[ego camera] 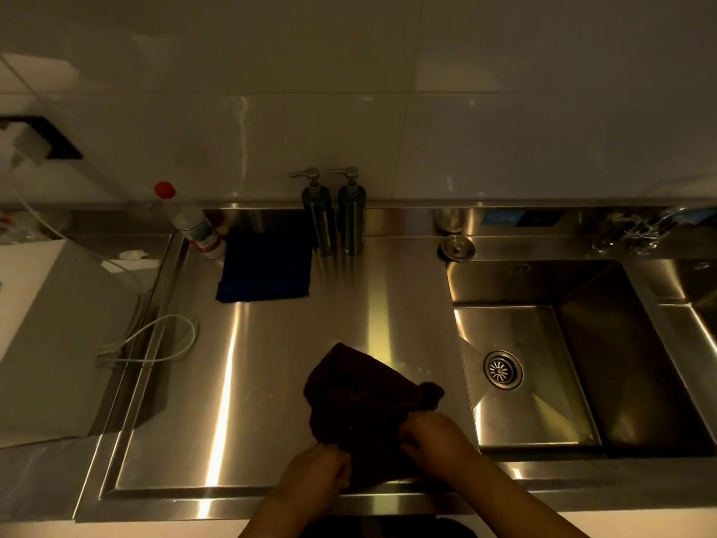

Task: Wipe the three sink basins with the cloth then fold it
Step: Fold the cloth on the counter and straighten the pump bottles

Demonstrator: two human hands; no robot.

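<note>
A dark maroon cloth (pixel 359 401) lies bunched on the flat steel drainboard (pixel 252 382) near its front edge. My left hand (pixel 318 473) grips the cloth's near left edge. My right hand (pixel 430 432) pinches its right side, close to the basin's left rim. A deep steel sink basin (pixel 605 363) with a round drain (pixel 503 369) lies to the right. A further basin (pixel 698 297) shows at the far right edge, mostly cut off.
A folded blue cloth (pixel 265 267) lies at the back of the drainboard. Behind it stand two dark pump bottles (pixel 335 217) and a red-capped plastic bottle (pixel 192 223). A white appliance (pixel 42 335) with a looped cable (pixel 155 343) sits left. A faucet (pixel 636 231) stands back right.
</note>
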